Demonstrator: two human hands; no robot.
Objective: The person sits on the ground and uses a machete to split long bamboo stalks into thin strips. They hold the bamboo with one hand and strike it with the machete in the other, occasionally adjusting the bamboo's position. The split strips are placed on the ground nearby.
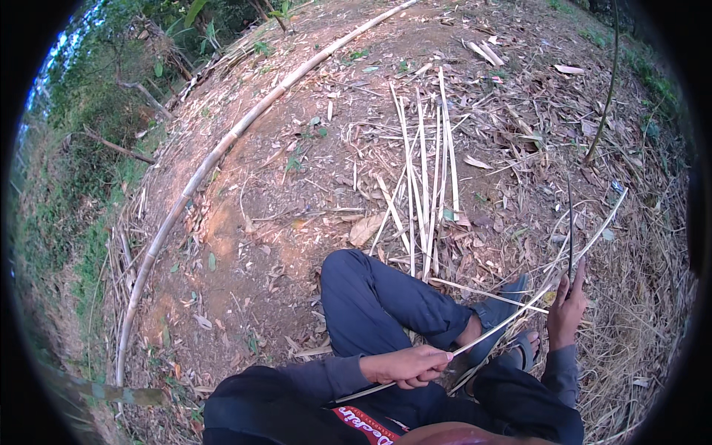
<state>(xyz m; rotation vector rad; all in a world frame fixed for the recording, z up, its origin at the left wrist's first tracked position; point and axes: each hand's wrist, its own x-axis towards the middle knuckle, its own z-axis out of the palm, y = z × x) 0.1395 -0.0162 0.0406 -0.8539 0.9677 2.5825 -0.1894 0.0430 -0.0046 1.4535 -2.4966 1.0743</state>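
Note:
My left hand point(409, 366) is closed round a long, pale bamboo strip point(512, 317), low in front of my body. From that hand the strip slants up to the right, its far end passing close by my right hand point(567, 315). The right hand is closed on a knife point(571, 230) whose thin dark blade points away from me, seen nearly edge-on; its handle is hidden in the fingers. Ahead of my bent legs, several split bamboo strips point(424, 178) lie in a loose bundle on the ground.
A long bamboo pole point(237, 132) curves across the ground on the left. My sandals point(502, 304) rest near the strip. Dry leaves and shavings point(297, 245) litter the soil. A thin stem point(610, 93) rises at the far right, and dry grass point(630, 334) lies beside my right hand.

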